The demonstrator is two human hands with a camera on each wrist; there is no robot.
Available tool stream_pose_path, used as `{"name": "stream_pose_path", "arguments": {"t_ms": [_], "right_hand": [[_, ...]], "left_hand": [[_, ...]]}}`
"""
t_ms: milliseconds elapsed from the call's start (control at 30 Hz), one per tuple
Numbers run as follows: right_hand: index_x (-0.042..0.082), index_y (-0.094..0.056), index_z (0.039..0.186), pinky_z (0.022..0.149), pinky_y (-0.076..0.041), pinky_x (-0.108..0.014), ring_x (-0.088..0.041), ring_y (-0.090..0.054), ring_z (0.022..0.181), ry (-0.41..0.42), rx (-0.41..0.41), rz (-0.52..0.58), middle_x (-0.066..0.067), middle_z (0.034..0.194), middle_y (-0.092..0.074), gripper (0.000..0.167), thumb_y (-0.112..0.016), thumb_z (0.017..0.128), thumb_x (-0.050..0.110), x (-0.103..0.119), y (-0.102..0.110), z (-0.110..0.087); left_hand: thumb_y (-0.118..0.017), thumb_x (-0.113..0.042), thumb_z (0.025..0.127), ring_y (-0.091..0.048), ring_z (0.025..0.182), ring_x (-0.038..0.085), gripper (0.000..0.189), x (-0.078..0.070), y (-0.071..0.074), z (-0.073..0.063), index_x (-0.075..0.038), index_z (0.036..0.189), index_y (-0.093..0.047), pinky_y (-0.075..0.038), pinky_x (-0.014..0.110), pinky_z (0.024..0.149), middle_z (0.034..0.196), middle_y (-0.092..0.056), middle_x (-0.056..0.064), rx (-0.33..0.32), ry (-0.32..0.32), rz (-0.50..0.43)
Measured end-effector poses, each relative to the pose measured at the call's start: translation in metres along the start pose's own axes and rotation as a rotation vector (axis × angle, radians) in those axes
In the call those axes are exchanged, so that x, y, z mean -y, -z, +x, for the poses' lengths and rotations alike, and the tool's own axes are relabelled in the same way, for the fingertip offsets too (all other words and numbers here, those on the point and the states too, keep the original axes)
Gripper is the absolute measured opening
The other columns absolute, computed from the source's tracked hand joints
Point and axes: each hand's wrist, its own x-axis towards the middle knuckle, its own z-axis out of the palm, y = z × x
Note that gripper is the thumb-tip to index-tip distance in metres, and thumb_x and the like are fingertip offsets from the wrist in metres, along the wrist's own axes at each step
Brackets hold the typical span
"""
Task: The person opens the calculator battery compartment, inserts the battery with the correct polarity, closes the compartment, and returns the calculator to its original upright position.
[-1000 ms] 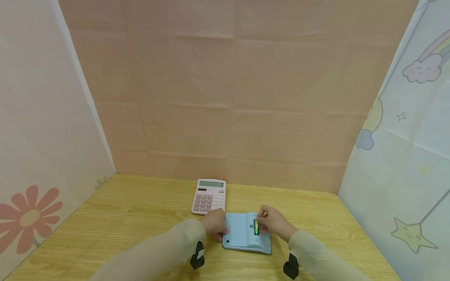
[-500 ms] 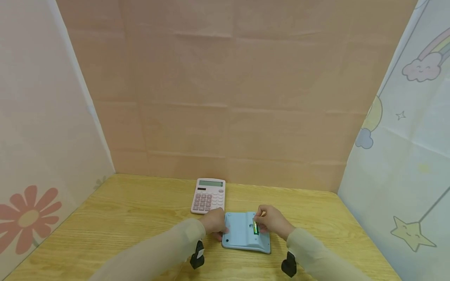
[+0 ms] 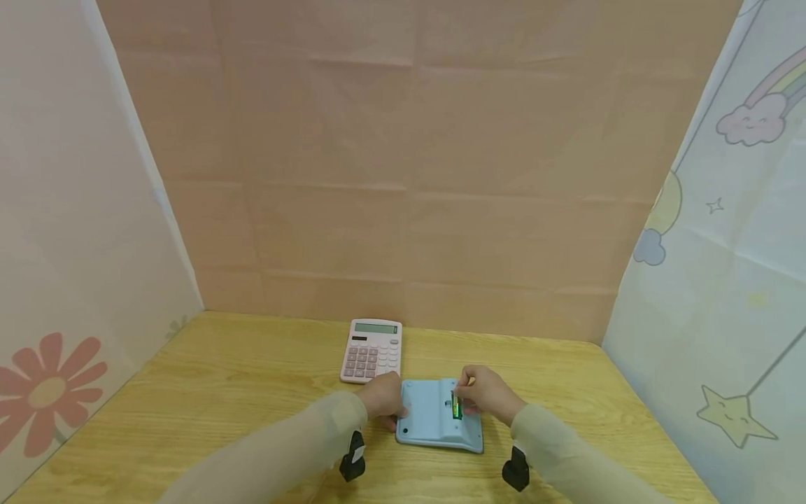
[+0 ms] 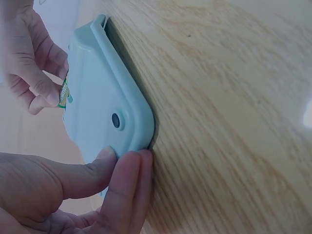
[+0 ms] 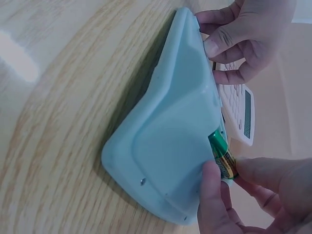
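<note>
A light blue calculator [image 3: 422, 413] lies face down on the wooden table, its back turned up. My left hand [image 3: 383, 400] grips its left edge, thumb on the back and fingers against the side, as the left wrist view shows. Over the battery slot, my right hand [image 3: 491, 394] pinches a green and gold battery [image 5: 223, 155] at one end. The battery's other end sits in the slot, and it tilts up out of the calculator's back. One right fingertip [image 5: 210, 170] rests on the blue casing beside it.
Just behind my left hand a pink calculator [image 3: 373, 350] lies face up. The wooden table [image 3: 264, 378] ends at a tan backdrop [image 3: 403, 175], with printed sheets on both sides. Black wrist cameras hang under both sleeves.
My right hand stays at the slot with the battery, shifting only slightly. The left hand keeps its grip, and the blue calculator stays nearly in place.
</note>
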Motion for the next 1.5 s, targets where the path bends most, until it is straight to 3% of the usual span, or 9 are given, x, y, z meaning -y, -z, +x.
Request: {"name": "stream_pose_path", "arguments": {"t_ms": [767, 1500], "right_hand": [[0.003, -0.053, 0.075, 0.054, -0.054, -0.029, -0.015, -0.058, 0.061, 0.017, -0.016, -0.089, -0.007, 0.079, -0.063, 0.020, -0.069, 0.086, -0.001, 0.002, -0.002, -0.001], [0.001, -0.060, 0.070, 0.055, -0.056, -0.029, -0.014, -0.055, 0.054, 0.048, -0.007, -0.153, -0.006, 0.072, -0.063, 0.018, -0.073, 0.082, -0.003, 0.004, -0.004, 0.010]], "left_hand": [[-0.077, -0.007, 0.081, -0.059, 0.046, 0.015, 0.026, -0.001, 0.000, 0.000, 0.003, 0.091, -0.055, -0.046, 0.020, 0.042, 0.069, -0.058, 0.011, 0.009, 0.015, -0.001], [-0.078, -0.005, 0.080, -0.059, 0.047, 0.016, 0.027, 0.003, 0.000, 0.007, 0.004, 0.090, -0.055, -0.045, 0.021, 0.042, 0.069, -0.058, 0.012, 0.019, -0.004, 0.011]]}}
